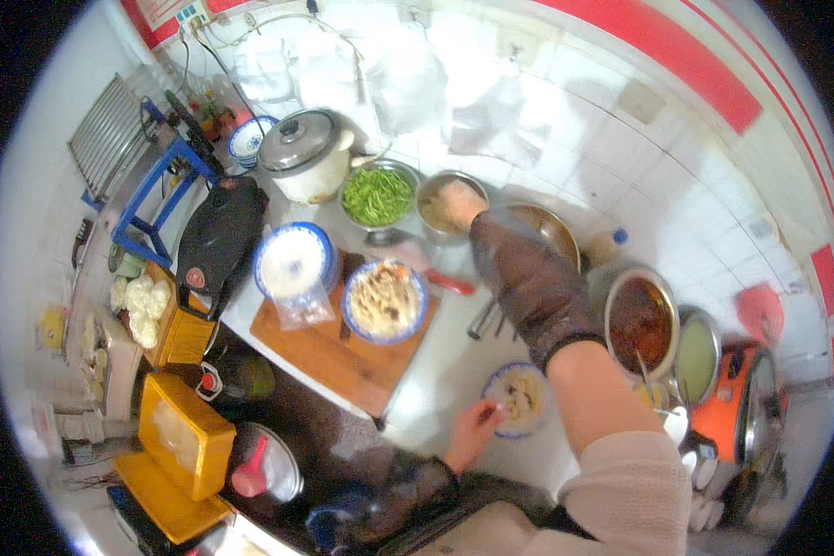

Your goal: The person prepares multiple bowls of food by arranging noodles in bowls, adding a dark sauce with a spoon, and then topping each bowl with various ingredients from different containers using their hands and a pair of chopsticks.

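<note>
My right hand [457, 201], below a dark brown sleeve cover, reaches into a metal bowl [431, 233] by the tiled wall; its fingers are blurred and what they touch is hidden. Near the counter's front edge, my left hand [474, 432] is at the rim of a blue-rimmed plate of food [521, 399]; whether it grips the rim is unclear. A second blue-rimmed plate with topped food [385, 301] rests on a wooden board [320, 347]. Left of that stand stacked plates [293, 260] with a clear plastic bag [303, 306]. Chopped greens [377, 197] fill another bowl.
A lidded white pot [309, 156] and a black appliance [222, 236] stand at the left. A red-handled knife [450, 282] lies beyond the board. Rightward are a pot of dark red sauce [639, 326], a pot of pale green liquid [695, 358] and an orange container [719, 410].
</note>
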Motion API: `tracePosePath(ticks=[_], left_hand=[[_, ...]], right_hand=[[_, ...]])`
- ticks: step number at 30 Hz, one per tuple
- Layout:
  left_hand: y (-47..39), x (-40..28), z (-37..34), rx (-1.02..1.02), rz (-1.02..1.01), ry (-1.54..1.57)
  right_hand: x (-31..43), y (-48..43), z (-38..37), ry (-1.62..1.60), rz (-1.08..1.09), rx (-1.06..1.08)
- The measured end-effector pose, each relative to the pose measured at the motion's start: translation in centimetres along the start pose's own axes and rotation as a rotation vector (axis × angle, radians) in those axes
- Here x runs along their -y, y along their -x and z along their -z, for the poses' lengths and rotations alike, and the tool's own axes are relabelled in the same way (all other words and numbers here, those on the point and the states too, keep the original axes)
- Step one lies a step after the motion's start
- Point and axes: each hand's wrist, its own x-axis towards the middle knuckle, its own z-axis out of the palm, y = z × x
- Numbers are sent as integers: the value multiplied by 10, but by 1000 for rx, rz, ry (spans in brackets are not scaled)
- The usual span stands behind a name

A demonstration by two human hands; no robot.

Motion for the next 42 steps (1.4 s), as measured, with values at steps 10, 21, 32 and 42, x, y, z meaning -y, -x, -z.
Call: tracePosePath(ticks=[10, 21, 32, 42], left_hand=[[-8, 16, 6, 79, 89, 369], [2, -25, 1, -12, 122, 680], [24, 5, -7, -227, -229, 219], [-1, -9, -43, 215, -335, 111]], right_hand=[[-60, -39, -34, 48, 228, -123], [10, 244, 117, -835, 217, 263], [28, 428, 48, 104, -129, -470], [-21, 460, 26, -543, -112, -426]])
